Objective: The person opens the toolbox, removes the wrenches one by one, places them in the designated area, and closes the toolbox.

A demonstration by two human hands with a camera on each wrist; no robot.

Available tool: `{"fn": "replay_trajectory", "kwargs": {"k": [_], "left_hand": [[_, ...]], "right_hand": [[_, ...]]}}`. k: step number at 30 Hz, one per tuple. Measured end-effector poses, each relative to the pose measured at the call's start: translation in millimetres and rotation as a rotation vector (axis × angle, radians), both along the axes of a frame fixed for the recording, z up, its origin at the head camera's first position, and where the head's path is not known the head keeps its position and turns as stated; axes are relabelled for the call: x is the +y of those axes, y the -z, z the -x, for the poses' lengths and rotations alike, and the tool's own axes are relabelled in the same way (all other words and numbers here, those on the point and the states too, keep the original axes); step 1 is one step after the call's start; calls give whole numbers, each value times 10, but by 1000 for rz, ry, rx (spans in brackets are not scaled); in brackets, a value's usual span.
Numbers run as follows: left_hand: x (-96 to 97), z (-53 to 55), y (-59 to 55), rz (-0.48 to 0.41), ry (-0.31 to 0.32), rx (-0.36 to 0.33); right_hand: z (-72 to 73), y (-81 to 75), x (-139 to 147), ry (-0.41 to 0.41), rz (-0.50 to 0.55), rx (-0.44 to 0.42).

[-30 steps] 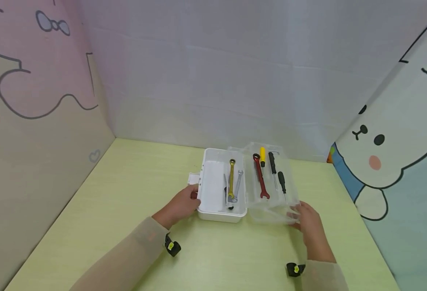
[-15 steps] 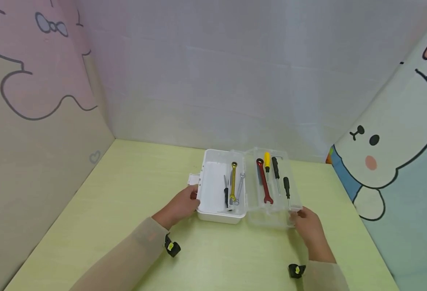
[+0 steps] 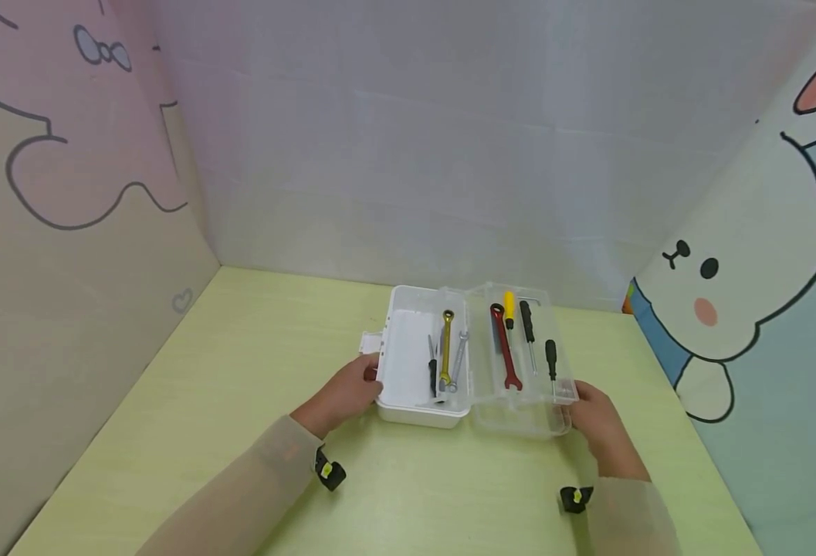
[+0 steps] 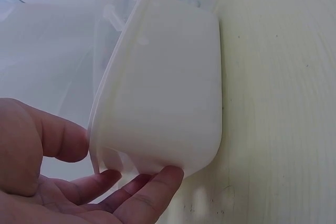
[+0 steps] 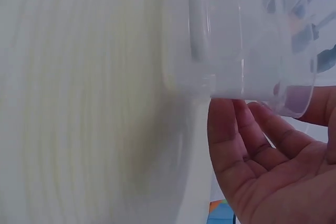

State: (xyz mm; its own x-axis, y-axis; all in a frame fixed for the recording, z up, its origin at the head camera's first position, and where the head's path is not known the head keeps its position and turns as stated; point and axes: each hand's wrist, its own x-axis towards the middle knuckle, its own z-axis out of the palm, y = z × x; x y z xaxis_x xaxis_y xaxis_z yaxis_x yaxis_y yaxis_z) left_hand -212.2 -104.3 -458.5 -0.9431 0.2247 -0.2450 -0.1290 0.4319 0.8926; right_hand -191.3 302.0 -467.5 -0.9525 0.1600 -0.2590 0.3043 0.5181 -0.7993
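Note:
A white toolbox lies open on the table, its clear lid swung out to the right. My left hand grips the box's left wall, thumb at the rim and fingers against the outer side, as the left wrist view shows. My right hand holds the right edge of the clear plastic, thumb over the rim and fingers along the wall. A clear tray over the lid carries a red wrench, a yellow screwdriver and black-handled screwdrivers. A gold wrench and a silver wrench show at the box's right side.
A white latch flap sticks out from the box's left side. The pale yellow table is bounded by a white back wall and by side panels with cartoon drawings.
The clear tray with its tools has shifted slightly right and toward me, then settled. My right hand has moved a little along its edge. The left hand stays in place.

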Motion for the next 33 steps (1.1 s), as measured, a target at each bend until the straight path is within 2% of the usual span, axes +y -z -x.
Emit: {"fn": "replay_trajectory", "kwargs": {"k": [10, 19, 25, 28, 33], "left_hand": [[-10, 4, -13, -1, -1, 8], [-13, 17, 3, -9, -30, -15], [-48, 45, -11, -16, -11, -10], [-78, 66, -63, 60, 3, 24], [-89, 137, -220, 223, 49, 160]], "right_hand": [[89, 0, -19, 14, 71, -35], [69, 2, -47, 10, 107, -34], [59, 49, -30, 27, 129, -51], [60, 62, -24, 34, 124, -57], [61, 58, -14, 34, 115, -56]]}}
